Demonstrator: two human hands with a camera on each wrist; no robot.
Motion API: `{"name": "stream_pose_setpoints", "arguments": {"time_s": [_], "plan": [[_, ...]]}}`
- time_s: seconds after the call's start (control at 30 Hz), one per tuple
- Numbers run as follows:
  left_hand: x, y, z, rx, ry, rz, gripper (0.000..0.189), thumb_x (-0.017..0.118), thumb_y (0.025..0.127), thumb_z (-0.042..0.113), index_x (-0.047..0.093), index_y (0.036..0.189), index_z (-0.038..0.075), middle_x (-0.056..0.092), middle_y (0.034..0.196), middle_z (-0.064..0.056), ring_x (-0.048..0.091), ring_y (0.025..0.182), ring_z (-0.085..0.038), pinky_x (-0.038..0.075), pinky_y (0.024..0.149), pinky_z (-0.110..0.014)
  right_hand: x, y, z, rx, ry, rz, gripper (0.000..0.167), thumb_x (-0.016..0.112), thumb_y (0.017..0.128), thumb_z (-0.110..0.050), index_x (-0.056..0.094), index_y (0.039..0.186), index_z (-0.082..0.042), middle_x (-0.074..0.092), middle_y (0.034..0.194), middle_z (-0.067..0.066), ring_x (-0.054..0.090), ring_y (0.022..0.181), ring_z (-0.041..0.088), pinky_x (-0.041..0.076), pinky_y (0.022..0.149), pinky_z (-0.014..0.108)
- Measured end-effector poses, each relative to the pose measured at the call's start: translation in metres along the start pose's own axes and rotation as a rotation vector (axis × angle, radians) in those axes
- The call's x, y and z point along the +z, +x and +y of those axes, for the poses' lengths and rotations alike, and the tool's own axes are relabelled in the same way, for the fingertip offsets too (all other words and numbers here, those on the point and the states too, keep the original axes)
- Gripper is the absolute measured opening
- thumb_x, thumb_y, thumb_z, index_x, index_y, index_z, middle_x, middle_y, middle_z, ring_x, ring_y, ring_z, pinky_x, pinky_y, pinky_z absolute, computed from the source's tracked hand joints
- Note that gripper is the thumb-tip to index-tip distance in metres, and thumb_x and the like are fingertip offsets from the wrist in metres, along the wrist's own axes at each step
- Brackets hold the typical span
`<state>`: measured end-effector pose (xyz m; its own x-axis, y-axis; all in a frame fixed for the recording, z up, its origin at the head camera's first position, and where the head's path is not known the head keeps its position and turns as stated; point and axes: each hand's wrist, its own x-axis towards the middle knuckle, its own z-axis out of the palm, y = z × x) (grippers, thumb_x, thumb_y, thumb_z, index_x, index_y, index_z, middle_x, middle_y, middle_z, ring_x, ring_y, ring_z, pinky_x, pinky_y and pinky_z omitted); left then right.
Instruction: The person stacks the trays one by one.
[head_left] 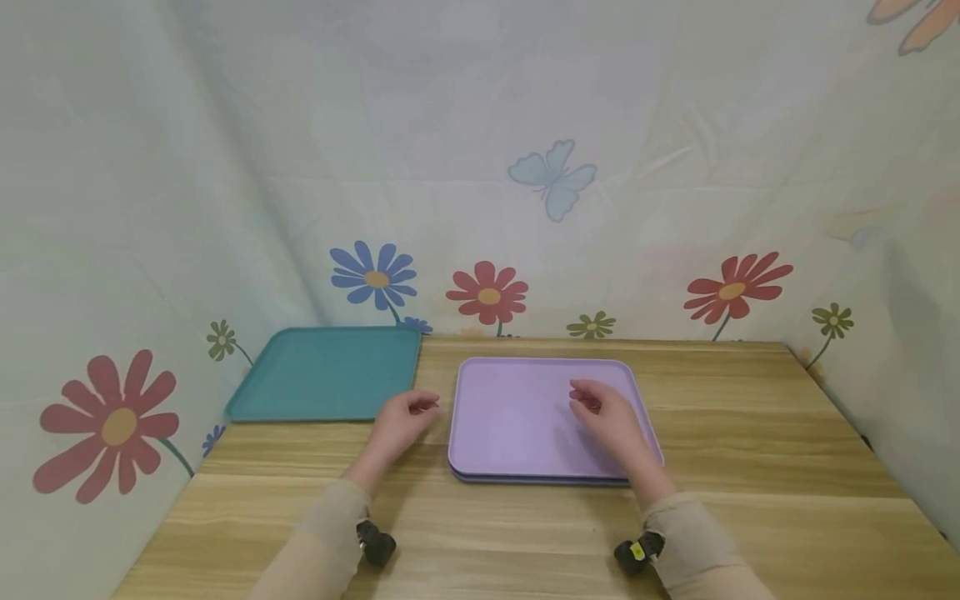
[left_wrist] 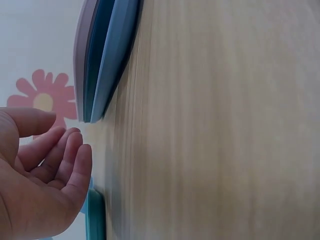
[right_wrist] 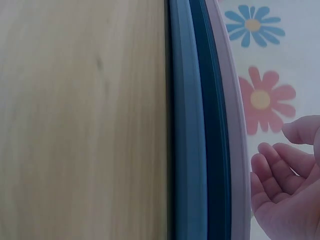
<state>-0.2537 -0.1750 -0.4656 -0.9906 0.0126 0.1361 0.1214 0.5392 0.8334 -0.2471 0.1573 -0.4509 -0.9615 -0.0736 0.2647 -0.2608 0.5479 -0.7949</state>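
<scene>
A lilac tray (head_left: 517,417) lies uppermost on a stack in the middle of the table. Below it, the right wrist view shows a dark teal tray (right_wrist: 212,135) and a blue tray (right_wrist: 187,135). My right hand (head_left: 611,419) hovers over the right part of the lilac tray, its fingers loosely bent around nothing. To the left of the stack is my left hand (head_left: 401,423), apart from it and likewise holding nothing, fingers gently curved. Behind that hand, a teal tray (head_left: 330,375) lies flat at the table's far left corner.
The wooden table (head_left: 750,433) extends to both sides and in front of the stack. A pale curtain (head_left: 450,125) printed with flowers and butterflies encloses its back and sides. Each forearm carries a small black wrist camera (head_left: 377,546).
</scene>
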Motion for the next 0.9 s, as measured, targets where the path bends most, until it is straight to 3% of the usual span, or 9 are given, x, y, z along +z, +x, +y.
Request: {"name": "stream_pose_setpoints", "arguments": {"time_s": [0.47, 0.9], "plan": [[-0.02, 0.004, -0.012, 0.002, -0.007, 0.068, 0.03, 0.066, 0.092, 0.004, 0.065, 0.119, -0.009, 0.07, 0.105, -0.019, 0.064, 0.102, -0.034, 0.05, 0.094, -0.045, 0.031, -0.001, -0.018, -0.045, 0.082, 0.0, 0.033, 0.067, 0.089, 0.001, 0.064, 0.121, 0.008, 0.072, 0.101, 0.015, 0.066, 0.094, 0.028, 0.054, 0.086, 0.04], [-0.05, 0.005, -0.026, -0.025, -0.026, 0.134, 0.034, 0.063, 0.096, 0.007, 0.062, 0.126, -0.007, 0.066, 0.116, -0.024, 0.059, 0.109, -0.037, 0.047, 0.096, -0.047, 0.061, -0.003, -0.038, -0.062, 0.14, -0.04, 0.041, 0.068, 0.089, -0.001, 0.059, 0.129, 0.006, 0.071, 0.098, 0.009, 0.065, 0.089, 0.02, 0.054, 0.082, 0.033]]}}
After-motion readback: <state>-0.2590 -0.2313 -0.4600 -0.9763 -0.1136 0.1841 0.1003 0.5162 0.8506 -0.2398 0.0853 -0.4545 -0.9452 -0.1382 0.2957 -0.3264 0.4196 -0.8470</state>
